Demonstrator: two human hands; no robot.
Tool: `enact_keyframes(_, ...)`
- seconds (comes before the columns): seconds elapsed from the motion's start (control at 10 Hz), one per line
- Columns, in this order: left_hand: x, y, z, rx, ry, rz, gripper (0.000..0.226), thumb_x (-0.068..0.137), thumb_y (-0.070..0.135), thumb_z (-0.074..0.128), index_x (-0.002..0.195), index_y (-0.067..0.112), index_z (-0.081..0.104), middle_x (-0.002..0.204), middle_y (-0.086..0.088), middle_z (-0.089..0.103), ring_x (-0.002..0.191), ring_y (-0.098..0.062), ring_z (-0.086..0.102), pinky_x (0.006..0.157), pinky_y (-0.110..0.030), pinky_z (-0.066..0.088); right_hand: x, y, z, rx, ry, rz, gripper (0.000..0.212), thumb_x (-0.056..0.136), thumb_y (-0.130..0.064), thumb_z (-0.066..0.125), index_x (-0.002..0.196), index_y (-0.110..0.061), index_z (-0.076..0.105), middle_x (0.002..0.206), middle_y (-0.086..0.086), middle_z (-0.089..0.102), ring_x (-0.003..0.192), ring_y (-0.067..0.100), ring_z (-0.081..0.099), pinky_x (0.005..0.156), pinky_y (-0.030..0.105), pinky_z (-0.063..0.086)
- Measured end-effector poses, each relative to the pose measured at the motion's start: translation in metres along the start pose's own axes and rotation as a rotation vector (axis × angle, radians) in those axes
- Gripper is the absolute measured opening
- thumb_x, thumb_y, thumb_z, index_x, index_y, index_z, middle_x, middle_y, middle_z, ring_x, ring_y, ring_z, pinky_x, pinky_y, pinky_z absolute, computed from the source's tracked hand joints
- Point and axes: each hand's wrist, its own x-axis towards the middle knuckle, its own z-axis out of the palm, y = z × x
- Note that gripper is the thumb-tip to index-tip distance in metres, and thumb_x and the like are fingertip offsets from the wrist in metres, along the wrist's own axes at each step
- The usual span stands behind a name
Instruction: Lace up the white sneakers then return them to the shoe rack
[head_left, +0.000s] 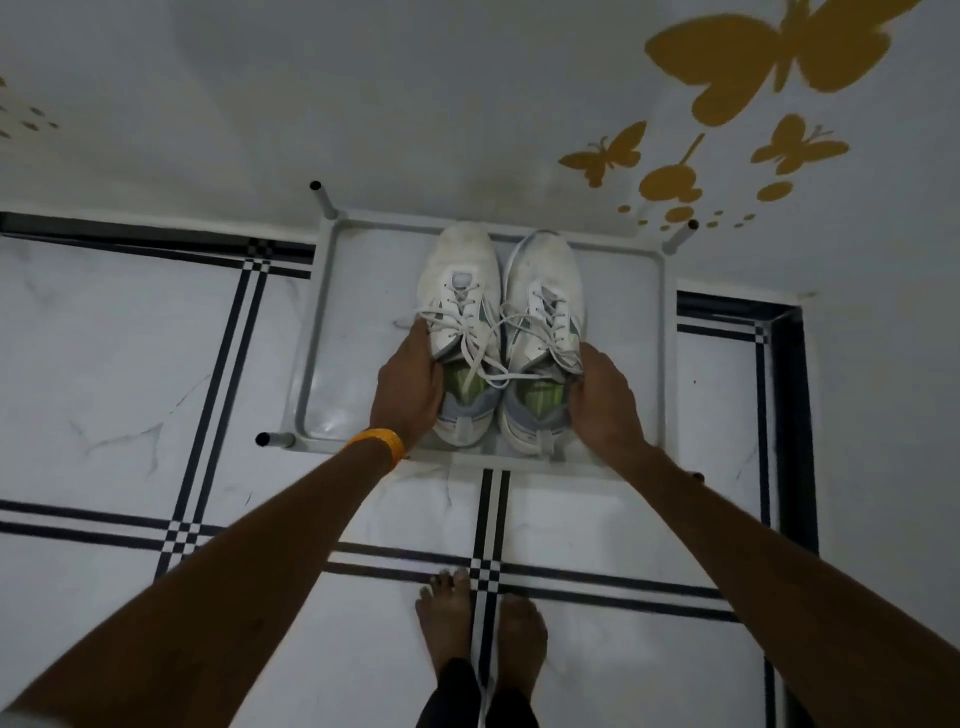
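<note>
Two white sneakers stand side by side, toes toward the wall, on the top shelf of a grey shoe rack (318, 332). The left sneaker (460, 291) has green insoles and loose white laces trailing over its opening. My left hand (410, 389), with an orange band at the wrist, grips its outer side near the heel. The right sneaker (545, 291) is laced the same way, and my right hand (602, 400) grips its outer side near the heel.
The rack stands against a white wall with yellow butterfly stickers (769, 57). Its corner posts (322, 200) stick up at the back. White floor tiles with black stripes surround it. My bare feet (480, 623) stand just in front of the rack.
</note>
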Motion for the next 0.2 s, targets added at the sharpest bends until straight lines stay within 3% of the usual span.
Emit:
enact_keyframes(0.1, 0.002, -0.002, 0.002, 0.026, -0.023, -0.01, 0.058, 0.089, 0.018, 0.044, 0.146, 0.012, 0.032, 0.132, -0.015, 0.06, 0.111, -0.036, 0.061, 0.096, -0.047, 0.052, 0.002, 0.003, 0.002, -0.039, -0.05, 0.004, 0.036, 0.095, -0.014, 0.043, 0.131, -0.011, 0.049, 0.116, 0.015, 0.06, 0.104, 0.031, 0.059, 0.09, 0.045, 0.05)
enact_keyframes(0.2, 0.003, 0.01, -0.01, 0.148, -0.043, -0.038, 0.058, 0.089, 0.041, 0.042, 0.141, 0.017, 0.036, 0.125, -0.011, 0.063, 0.103, -0.033, 0.064, 0.086, -0.048, 0.055, -0.001, -0.005, -0.013, -0.042, -0.106, 0.018, 0.047, 0.093, -0.029, 0.048, 0.137, -0.016, 0.04, 0.119, 0.016, 0.055, 0.106, 0.034, 0.058, 0.087, 0.048, 0.052)
